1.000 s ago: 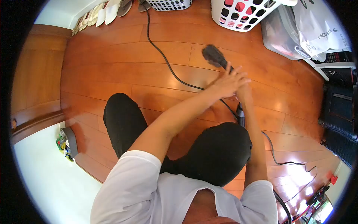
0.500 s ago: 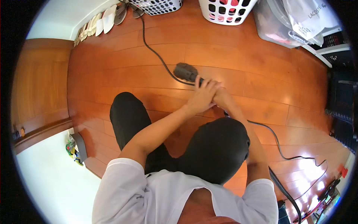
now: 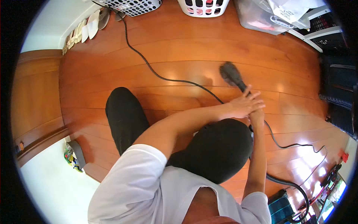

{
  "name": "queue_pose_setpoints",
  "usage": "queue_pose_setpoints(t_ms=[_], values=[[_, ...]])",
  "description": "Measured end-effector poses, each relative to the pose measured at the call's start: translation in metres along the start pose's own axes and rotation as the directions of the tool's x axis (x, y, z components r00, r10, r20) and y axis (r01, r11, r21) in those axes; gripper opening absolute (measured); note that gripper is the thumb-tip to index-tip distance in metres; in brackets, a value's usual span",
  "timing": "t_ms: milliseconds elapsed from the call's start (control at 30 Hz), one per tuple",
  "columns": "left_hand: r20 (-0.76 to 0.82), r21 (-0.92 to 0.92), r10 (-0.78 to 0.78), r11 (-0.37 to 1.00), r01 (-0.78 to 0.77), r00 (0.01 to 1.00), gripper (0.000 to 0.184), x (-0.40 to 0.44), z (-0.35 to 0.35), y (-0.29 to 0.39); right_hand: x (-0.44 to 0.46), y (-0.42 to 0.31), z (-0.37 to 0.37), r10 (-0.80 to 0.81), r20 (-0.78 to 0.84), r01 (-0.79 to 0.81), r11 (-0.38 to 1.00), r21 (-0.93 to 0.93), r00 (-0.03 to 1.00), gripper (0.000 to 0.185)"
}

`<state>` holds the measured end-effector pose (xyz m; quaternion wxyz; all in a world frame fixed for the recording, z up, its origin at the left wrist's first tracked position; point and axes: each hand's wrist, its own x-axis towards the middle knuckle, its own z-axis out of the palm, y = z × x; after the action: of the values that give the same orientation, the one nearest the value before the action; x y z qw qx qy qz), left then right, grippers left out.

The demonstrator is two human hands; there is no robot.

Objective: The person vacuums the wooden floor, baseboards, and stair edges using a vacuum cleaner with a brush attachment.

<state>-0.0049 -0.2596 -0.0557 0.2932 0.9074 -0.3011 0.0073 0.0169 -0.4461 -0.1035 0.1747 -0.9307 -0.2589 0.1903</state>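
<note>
While the brush head (image 3: 231,74) is positioned on or just above the wooden floor (image 3: 179,50), the work appears to be under way rather than complete. The left hand (image 3: 241,106) lies across the handle (image 3: 242,86), fingers spread; its grip cannot be determined. The right hand (image 3: 257,115) is partly covered by the left, so its closure cannot be determined either. No debris is discernible beside the brush head; the area done and the area remaining are not distinguishable.

White basket (image 3: 204,13), clear bin (image 3: 253,16), slippers (image 3: 93,25), wooden door (image 3: 37,89)
</note>
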Motion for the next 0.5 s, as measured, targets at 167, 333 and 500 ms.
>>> queue_pose_setpoints(t_ms=[167,333,500], values=[[-0.071,0.074,0.206,0.977,-0.201,0.976,0.067,0.01,0.024,0.006,-0.031,-0.045,-0.049,0.475,0.111,-0.455,0.712,0.534,0.873,0.022],[-0.081,-0.127,0.078,0.988,-0.088,0.994,0.063,-0.035,-0.004,-0.001,-0.024,-0.077,-0.047,0.377,0.241,-0.446,0.801,0.4,0.894,0.031],[-0.211,-0.059,-0.076,0.996,0.065,0.974,0.066,-0.098,-0.028,-0.012,-0.002,-0.121,-0.015,0.17,0.161,-0.214,0.923,0.321,0.972,0.04]])
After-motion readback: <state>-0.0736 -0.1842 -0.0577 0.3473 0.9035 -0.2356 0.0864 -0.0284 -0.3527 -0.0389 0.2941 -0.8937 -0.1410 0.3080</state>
